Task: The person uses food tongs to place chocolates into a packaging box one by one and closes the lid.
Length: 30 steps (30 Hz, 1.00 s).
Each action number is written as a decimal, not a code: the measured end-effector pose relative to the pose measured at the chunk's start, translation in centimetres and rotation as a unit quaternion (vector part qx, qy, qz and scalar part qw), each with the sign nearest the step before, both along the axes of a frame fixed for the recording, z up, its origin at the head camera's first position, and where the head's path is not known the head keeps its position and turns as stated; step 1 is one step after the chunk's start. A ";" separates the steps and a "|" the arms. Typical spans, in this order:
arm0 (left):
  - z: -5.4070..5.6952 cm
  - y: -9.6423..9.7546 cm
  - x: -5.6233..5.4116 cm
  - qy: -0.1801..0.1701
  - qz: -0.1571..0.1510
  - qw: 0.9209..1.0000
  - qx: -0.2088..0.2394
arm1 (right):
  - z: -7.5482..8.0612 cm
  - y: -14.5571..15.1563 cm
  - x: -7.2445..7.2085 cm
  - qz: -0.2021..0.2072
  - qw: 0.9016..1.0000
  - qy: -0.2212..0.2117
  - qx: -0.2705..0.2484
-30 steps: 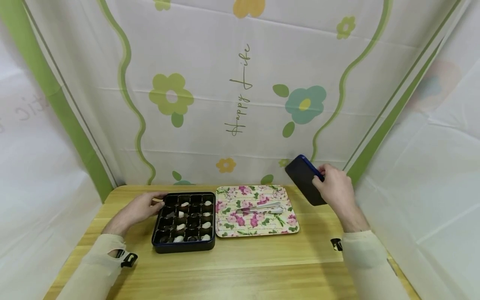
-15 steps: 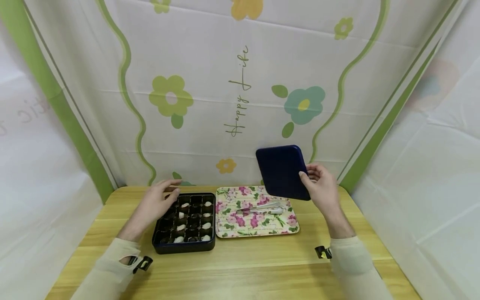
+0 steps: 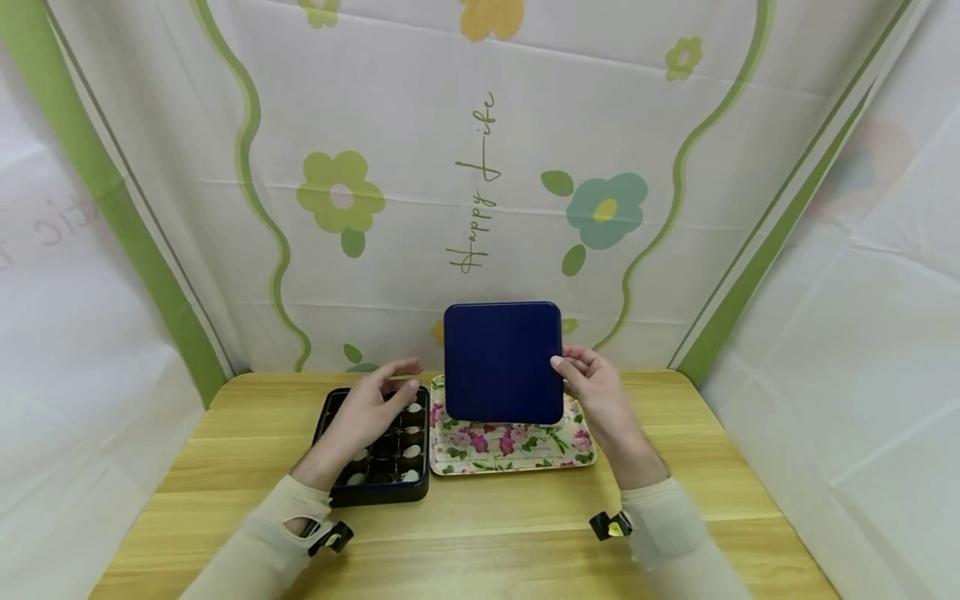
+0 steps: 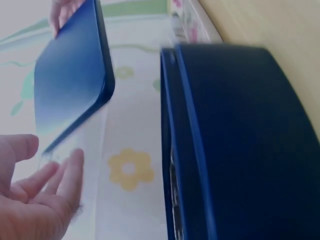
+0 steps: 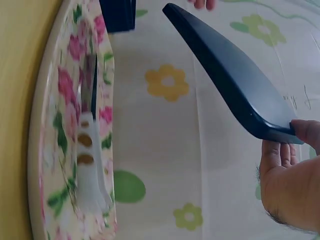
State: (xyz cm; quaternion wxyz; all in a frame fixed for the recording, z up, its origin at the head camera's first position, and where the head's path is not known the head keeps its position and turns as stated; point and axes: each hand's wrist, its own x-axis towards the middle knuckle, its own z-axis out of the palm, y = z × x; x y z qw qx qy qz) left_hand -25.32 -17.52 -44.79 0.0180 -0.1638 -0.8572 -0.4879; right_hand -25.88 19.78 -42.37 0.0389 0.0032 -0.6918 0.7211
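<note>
A dark blue square lid [image 3: 504, 362] is held up over the flowered tray, its right edge pinched between the thumb and fingers of my right hand [image 3: 602, 397]. My left hand [image 3: 367, 414] hovers over the dark box [image 3: 390, 492], fingers spread and holding nothing, a short way left of the lid. Inside the box, a divided insert holds dark and white pieces that look like chocolates [image 3: 412, 452]; the hand hides its left part. In the left wrist view, a gap shows between the left fingers [image 4: 70, 180] and the lid.
The flowered tray [image 3: 585, 457] lies on the wooden table [image 3: 480, 542], right beside the box. White-handled tongs or similar utensils [image 5: 90, 170] rest on it, mostly hidden by the lid in the head view. A printed cloth [image 3: 420, 150] hangs behind the table.
My right hand has carried the lid leftward and turned its smooth outer face towards me. The left hand has left the box's far left corner and moved right across it.
</note>
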 end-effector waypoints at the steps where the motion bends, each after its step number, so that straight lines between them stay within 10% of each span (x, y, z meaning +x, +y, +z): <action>1: 0.0 0.3 0.1 -0.010 -0.005 1.000 0.010 | -0.1 -0.5 0.0 0.007 1.000 -0.003 -0.007; 12: -0.3 -1.9 0.3 -0.020 0.012 0.999 0.045 | -1.9 -4.9 -0.3 0.060 0.998 -0.014 -0.033; 30: -1.4 -10.0 1.5 -0.063 0.060 0.996 -0.021 | -5.8 -13.1 -0.5 0.114 0.981 -0.004 0.158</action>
